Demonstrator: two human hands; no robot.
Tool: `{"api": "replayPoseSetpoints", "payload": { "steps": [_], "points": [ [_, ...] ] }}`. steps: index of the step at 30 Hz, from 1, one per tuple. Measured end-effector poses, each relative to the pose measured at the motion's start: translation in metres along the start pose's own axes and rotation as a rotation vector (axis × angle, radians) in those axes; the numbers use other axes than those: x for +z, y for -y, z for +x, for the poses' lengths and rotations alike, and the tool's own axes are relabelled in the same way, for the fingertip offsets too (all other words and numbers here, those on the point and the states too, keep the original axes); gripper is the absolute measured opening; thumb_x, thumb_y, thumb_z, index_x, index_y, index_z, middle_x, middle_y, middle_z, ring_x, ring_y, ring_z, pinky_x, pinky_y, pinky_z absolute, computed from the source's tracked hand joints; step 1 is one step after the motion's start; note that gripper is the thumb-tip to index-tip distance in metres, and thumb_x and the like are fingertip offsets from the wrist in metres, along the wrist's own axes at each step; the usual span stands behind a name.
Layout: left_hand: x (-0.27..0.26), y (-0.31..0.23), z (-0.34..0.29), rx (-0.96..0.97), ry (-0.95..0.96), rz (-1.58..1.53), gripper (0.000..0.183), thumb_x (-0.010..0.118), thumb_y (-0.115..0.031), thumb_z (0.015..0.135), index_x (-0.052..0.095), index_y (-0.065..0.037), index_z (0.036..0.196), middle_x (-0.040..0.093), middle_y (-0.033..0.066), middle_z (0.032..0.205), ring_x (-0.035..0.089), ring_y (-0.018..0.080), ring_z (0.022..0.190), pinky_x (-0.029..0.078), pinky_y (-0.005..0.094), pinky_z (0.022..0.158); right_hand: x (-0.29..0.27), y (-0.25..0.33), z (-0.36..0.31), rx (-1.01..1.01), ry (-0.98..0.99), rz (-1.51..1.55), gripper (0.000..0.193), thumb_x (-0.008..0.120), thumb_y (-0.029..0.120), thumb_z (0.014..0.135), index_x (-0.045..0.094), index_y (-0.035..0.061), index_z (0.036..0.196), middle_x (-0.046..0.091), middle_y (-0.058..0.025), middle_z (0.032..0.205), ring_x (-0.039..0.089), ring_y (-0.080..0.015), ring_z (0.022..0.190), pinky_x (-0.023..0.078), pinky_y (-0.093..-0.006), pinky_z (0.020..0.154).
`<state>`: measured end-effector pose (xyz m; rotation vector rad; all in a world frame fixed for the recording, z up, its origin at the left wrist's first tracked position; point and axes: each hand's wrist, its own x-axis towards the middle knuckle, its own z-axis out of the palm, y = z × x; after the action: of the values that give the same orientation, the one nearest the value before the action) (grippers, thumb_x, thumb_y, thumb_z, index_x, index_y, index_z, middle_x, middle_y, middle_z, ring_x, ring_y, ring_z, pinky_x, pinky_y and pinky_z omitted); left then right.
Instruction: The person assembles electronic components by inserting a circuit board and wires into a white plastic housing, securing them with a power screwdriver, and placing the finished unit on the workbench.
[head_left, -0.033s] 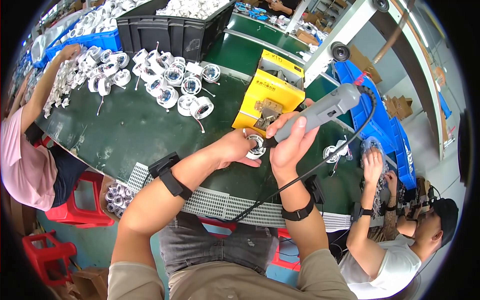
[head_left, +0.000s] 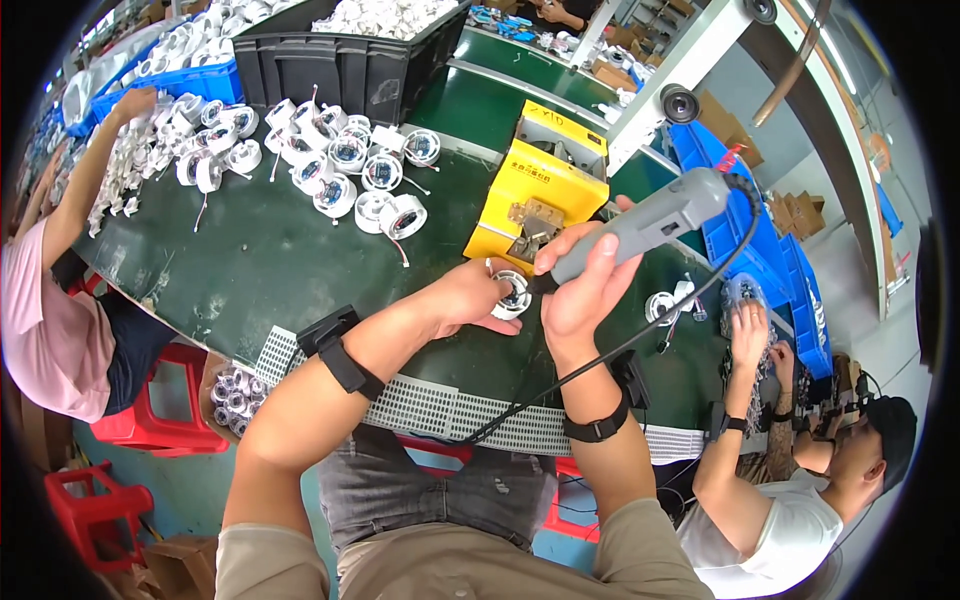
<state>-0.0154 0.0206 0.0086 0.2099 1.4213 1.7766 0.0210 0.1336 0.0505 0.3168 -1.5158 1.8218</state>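
Nothing has moved since before: the right hand (head_left: 585,295) grasps the driver (head_left: 640,225), its tip pointing left into the fitting (head_left: 512,297) that the left hand (head_left: 470,295) grips.

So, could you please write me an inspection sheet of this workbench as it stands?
Surface: dark green bench, scuffed.
Job's things: round white fitting on the bench; grey electric screwdriver tipped onto it.
Clutter: loose white fittings; yellow box; black crate.
Hands: left hand steadies the fitting; right hand grips the screwdriver.
Cables: black cord from the screwdriver.
Surroundings: co-workers left and right; red stools.
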Motion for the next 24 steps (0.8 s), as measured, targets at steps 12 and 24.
{"api": "replayPoseSetpoints", "payload": {
  "steps": [12, 24],
  "points": [
    [-0.001, 0.001, -0.003, -0.002, 0.044, 0.037, 0.036, 0.040, -0.005, 0.097, 0.042, 0.004, 0.131, 0.057, 0.0169, 0.110, 0.066, 0.0287, 0.090, 0.059, 0.0356, 0.080, -0.005, 0.010, 0.116, -0.332, -0.101, -0.188, 0.053, 0.046, 0.025, 0.100, 0.018, 0.0061, 0.140, 0.062, -0.0117, 0.087, 0.058, -0.0171, 0.082, 0.045, -0.0321, 0.077],
    [-0.001, 0.000, -0.001, 0.005, 0.030, 0.070, 0.036, 0.040, -0.005, 0.097, 0.042, 0.004, 0.131, 0.058, 0.0171, 0.110, 0.067, 0.0272, 0.089, 0.059, 0.0337, 0.079, 0.005, 0.007, 0.067, -0.276, -0.103, -0.058, 0.057, 0.035, 0.048, 0.099, 0.029, 0.0026, 0.133, 0.047, -0.0078, 0.058, 0.048, -0.0172, 0.048, 0.042, -0.0304, 0.048]
  ]
}}
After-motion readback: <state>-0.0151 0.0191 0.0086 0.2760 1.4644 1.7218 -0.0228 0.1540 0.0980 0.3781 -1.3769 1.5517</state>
